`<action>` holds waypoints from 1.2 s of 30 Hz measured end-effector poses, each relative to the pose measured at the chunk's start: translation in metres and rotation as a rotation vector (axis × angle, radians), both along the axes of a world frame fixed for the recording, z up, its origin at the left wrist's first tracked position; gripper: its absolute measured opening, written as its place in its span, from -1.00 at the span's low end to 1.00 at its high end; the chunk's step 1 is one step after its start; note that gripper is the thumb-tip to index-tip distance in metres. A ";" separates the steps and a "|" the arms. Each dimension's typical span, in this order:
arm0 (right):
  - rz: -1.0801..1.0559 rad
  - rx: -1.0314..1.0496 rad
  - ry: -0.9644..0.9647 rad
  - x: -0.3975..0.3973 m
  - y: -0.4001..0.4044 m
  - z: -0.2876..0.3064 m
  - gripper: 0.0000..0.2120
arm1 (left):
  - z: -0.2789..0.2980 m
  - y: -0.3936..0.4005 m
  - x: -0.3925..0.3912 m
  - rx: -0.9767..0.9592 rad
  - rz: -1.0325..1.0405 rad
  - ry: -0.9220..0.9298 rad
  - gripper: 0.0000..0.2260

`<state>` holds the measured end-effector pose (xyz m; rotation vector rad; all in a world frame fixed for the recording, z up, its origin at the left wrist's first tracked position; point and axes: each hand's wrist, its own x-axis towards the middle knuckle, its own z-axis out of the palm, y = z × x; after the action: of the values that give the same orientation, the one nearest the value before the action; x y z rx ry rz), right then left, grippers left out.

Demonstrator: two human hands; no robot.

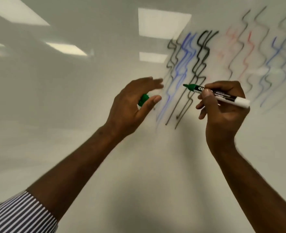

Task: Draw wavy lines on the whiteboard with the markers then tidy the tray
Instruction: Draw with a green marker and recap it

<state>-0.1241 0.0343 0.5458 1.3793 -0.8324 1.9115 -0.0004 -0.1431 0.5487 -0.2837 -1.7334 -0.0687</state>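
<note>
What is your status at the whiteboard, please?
Right hand holds uncapped green marker. Left hand holds green cap. Whiteboard already bears wavy lines. Nothing obstructing.

Striped sleeve (19, 214), navy and white, rolled up, sits at lower left corner. Ceiling light reflections (162, 22) show as bright rectangles across the upper part of the glossy surface, several at left, blurred.

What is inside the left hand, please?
The left hand holds a green marker cap between palm and thumb. Only part of the cap shows; the rest is covered by the hand. The uncapped green marker is in the right hand.
</note>
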 end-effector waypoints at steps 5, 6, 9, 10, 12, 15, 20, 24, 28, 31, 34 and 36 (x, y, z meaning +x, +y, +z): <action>-0.115 0.005 0.182 -0.012 -0.018 0.073 -0.96 | 0.077 -0.038 0.007 -0.037 0.275 0.040 -0.46; -0.142 0.008 0.213 -0.013 -0.020 0.087 -0.95 | 0.090 -0.045 0.009 -0.043 0.315 0.047 -0.45; -0.237 0.008 0.286 -0.008 -0.027 0.119 -0.91 | 0.121 -0.062 0.014 -0.064 0.387 0.069 -0.45; -0.277 0.003 0.305 -0.006 -0.030 0.128 -0.88 | 0.129 -0.067 0.016 -0.066 0.414 0.078 -0.44; -0.357 0.001 0.331 -0.003 -0.037 0.141 -0.87 | 0.142 -0.074 0.016 -0.056 0.474 0.083 -0.43; -0.409 0.025 0.350 -0.002 -0.050 0.152 -0.86 | 0.150 -0.085 0.010 -0.043 0.535 0.071 -0.40; -0.463 0.031 0.337 -0.007 -0.063 0.158 -0.88 | 0.144 -0.103 0.003 -0.157 0.648 0.102 -0.44; -0.457 0.023 0.304 -0.012 -0.072 0.157 -0.88 | 0.145 -0.103 0.002 -0.153 0.645 0.113 -0.44; -0.436 0.036 0.337 -0.012 -0.079 0.140 -0.90 | 0.145 -0.105 0.002 -0.156 0.651 0.118 -0.44; -0.453 0.020 0.338 -0.017 -0.074 0.131 -0.89 | 0.144 -0.104 0.001 -0.157 0.649 0.121 -0.44; -0.417 0.010 0.331 -0.021 -0.070 0.115 -0.92 | 0.144 -0.104 0.002 -0.151 0.630 0.120 -0.44; -0.430 0.060 0.383 -0.021 -0.072 0.098 -0.94 | 0.144 -0.103 0.001 -0.151 0.623 0.126 -0.44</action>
<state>-0.1450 -0.0374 0.6436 1.4055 -0.9090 1.2586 0.0009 -0.2463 0.6923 0.1492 -1.6349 0.5240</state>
